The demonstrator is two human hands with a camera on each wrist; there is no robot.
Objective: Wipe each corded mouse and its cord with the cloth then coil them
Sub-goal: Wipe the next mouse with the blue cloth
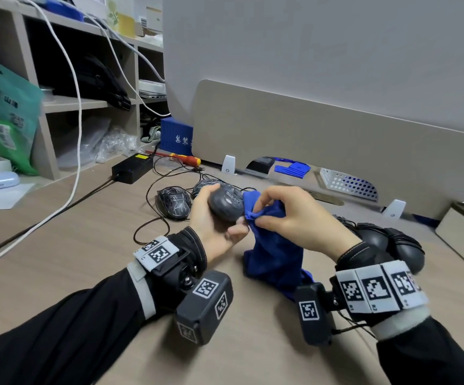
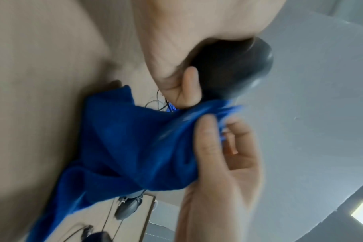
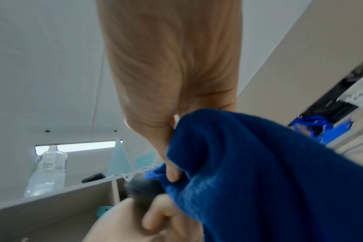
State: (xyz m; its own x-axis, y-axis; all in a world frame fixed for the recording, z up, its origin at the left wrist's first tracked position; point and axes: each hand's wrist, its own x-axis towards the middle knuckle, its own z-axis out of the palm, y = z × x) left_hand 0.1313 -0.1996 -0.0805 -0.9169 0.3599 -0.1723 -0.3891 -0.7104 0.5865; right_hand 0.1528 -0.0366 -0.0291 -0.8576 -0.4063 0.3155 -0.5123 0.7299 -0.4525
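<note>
Head view: my left hand (image 1: 214, 226) grips the mouse (image 1: 226, 202) above the desk (image 1: 86, 245); my right hand (image 1: 289, 215) pinches the cloth (image 1: 275, 254) at the mouse's 3 o'clock. Two mice (image 1: 174, 202) lie at 10 o'clock.

Left wrist view: fingers (image 2: 190, 85) curl round the mouse.

Right wrist view: thumb (image 3: 172, 170) clamps the cloth.

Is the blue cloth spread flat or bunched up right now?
Bunched: the right hand pinches a gathered fold of the blue cloth beside the mouse, the rest hanging crumpled.
</note>
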